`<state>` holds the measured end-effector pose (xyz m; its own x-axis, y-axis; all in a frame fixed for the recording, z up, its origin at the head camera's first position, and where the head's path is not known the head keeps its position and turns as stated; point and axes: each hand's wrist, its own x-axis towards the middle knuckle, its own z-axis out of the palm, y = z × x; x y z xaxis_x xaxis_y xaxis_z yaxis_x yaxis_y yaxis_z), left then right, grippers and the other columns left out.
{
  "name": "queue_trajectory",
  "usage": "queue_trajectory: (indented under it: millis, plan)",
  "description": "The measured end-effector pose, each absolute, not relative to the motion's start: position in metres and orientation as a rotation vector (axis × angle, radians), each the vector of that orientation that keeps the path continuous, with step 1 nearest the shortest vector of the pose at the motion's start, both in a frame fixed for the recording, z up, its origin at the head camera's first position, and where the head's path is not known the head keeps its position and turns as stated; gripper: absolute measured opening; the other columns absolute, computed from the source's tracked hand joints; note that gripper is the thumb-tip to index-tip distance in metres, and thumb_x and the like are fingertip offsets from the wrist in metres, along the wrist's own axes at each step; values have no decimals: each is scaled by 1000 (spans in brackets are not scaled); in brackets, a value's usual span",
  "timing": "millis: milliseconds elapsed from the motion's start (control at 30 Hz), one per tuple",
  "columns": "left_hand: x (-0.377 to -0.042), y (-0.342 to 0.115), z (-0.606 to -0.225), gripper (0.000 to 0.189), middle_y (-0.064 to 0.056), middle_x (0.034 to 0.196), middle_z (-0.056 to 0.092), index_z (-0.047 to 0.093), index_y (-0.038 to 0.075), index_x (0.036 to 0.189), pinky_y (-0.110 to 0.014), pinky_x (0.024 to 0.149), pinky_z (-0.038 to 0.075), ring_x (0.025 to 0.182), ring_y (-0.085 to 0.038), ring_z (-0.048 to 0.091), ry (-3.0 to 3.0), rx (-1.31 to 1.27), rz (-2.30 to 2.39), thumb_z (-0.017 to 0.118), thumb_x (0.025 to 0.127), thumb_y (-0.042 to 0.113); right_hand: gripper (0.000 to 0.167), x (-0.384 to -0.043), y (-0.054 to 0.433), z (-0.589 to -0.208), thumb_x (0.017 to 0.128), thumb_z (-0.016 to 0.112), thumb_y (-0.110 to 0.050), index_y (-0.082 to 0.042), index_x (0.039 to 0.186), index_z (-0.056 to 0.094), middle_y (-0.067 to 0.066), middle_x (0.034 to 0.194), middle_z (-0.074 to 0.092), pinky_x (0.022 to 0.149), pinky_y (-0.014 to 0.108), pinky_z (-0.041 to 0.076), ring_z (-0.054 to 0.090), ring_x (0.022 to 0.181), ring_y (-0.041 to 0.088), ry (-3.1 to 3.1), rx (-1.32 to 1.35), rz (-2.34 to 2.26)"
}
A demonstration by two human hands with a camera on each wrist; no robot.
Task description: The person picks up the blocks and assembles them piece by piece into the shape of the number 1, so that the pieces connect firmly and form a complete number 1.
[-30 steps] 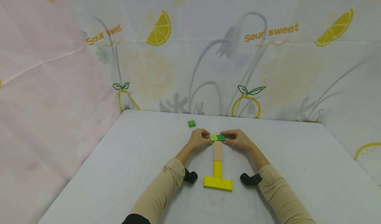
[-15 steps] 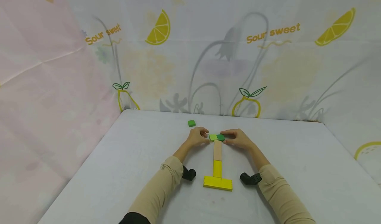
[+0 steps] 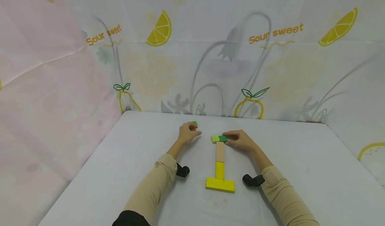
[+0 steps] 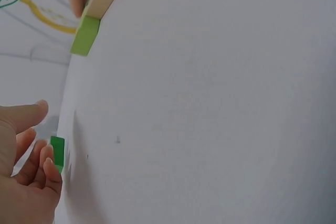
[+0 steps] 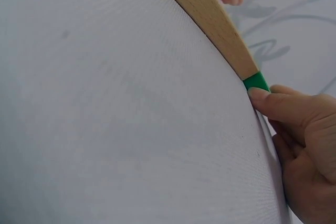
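Near the table's far side, my left hand (image 3: pixel 187 133) hovers by a loose green block (image 3: pixel 194 123), thumb apart from its loosely bent fingers. In the left wrist view that green block (image 4: pixel 58 151) shows just behind the fingertips, partly hidden; contact is unclear. My right hand (image 3: pixel 242 141) pinches the dark green block (image 3: pixel 223 138) between thumb and forefinger, seen also in the right wrist view. A light green block (image 3: pixel 215 139) lies against its left side. Below this pair runs a plain wooden block (image 3: pixel 220 152), then a yellow block (image 3: pixel 220 170), ending at a wide yellow bar (image 3: pixel 220 185).
White cloth covers the table (image 3: pixel 300 159). A printed curtain (image 3: pixel 192 62) with lemon drawings hangs along the back edge, and pinkish fabric (image 3: pixel 54 102) closes the left side. Black wrist devices (image 3: pixel 253 180) project inward from both forearms.
My left hand has left the light green block and moved left and back, now covering part of the loose green block. The right hand stays at the dark green block.
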<state>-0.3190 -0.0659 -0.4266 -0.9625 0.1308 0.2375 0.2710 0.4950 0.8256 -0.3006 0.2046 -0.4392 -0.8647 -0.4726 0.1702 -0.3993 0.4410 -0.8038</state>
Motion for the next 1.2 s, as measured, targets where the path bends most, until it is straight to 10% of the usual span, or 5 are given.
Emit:
queue_trajectory:
  millis: [367,667,1200]
  plan:
    - [-336,-86,-439,49,-21,108,57,58,-3,109,-38,85,45,101,-32,53,-2570,-191,-1315,80,71,18,40,-299,206,-441,81,71,-6,6,118,61,24,122,59,101,54,35,49,119,40,2596,-781,-1422]
    - [-478,-96,-594,84,-8,117,62,58,11,125,-37,94,41,109,-28,53,-2509,-322,-1122,80,60,59,40,-299,205,-441,82,70,-3,7,119,60,24,123,58,102,54,33,48,120,40,2629,-775,-1399]
    - [-364,-71,-455,39,-20,102,62,65,-7,103,-44,89,44,101,-35,55,-2675,-179,-1200,79,73,14,41,-302,204,-441,81,70,-4,7,119,60,24,123,58,102,53,34,48,120,40,2616,-783,-1396]
